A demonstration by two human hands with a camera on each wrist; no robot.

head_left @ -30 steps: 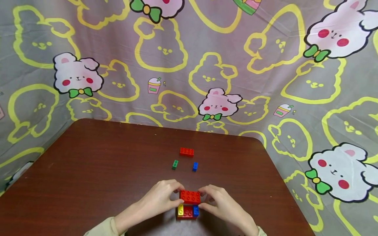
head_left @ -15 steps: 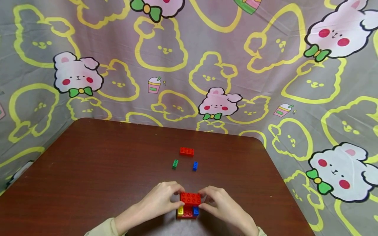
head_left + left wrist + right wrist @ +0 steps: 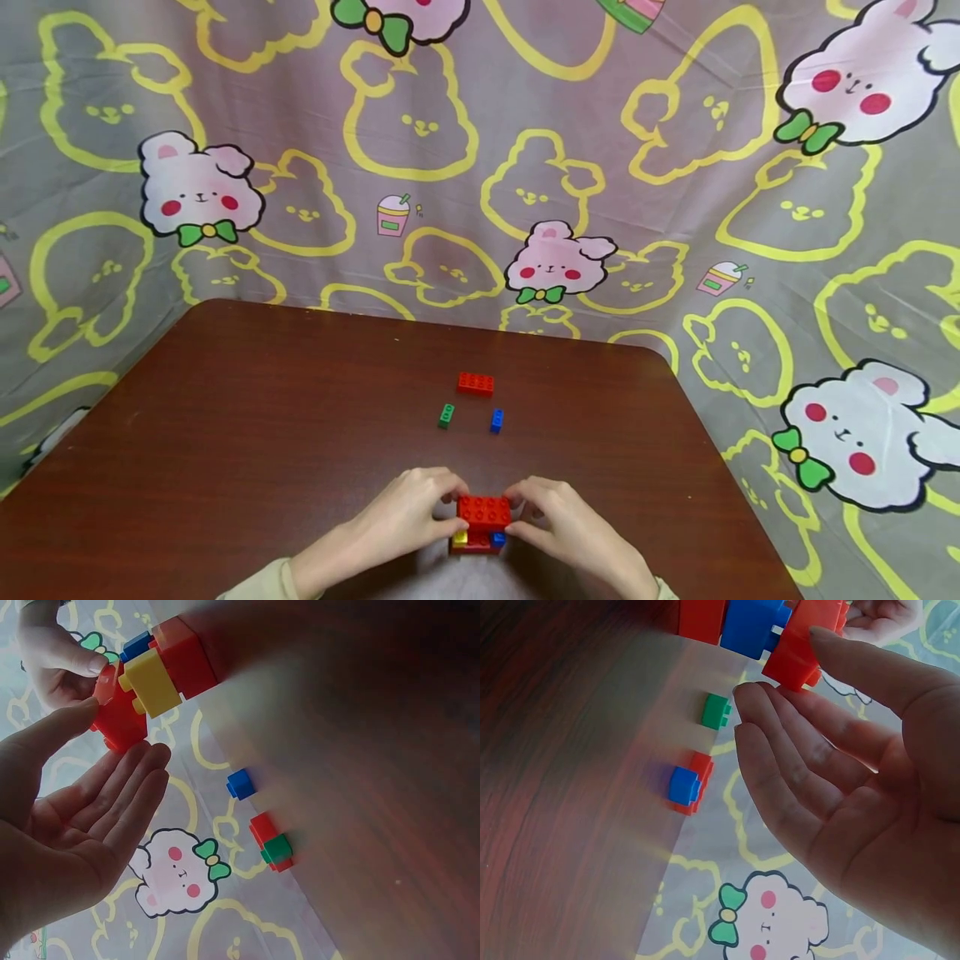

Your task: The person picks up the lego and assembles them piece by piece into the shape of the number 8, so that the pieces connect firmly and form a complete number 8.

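Between them, my left hand [image 3: 414, 510] and right hand [image 3: 553, 518] pinch a red toy brick [image 3: 483, 510] at its two short ends, thumbs in front and fingers behind. It sits right over a small stack, tilted a little against the studs in the left wrist view. Below it are a yellow brick [image 3: 152, 682] on the left and a blue brick [image 3: 754, 626] on the right. Both stand on a red base brick [image 3: 476, 547]. In the wrist views, blue studs and yellow studs show beside the held brick's underside.
Farther back on the brown table [image 3: 285, 408] lie a green brick [image 3: 446, 416], a small blue brick [image 3: 497, 420] and a second long red brick [image 3: 476, 383]. A patterned curtain [image 3: 450, 192] rises behind the table's far edge and along its sides.
Both hands have brought the red brick slightly toward the person and down over the stack. It now covers more of the yellow and blue bricks. The loose bricks have stayed put.
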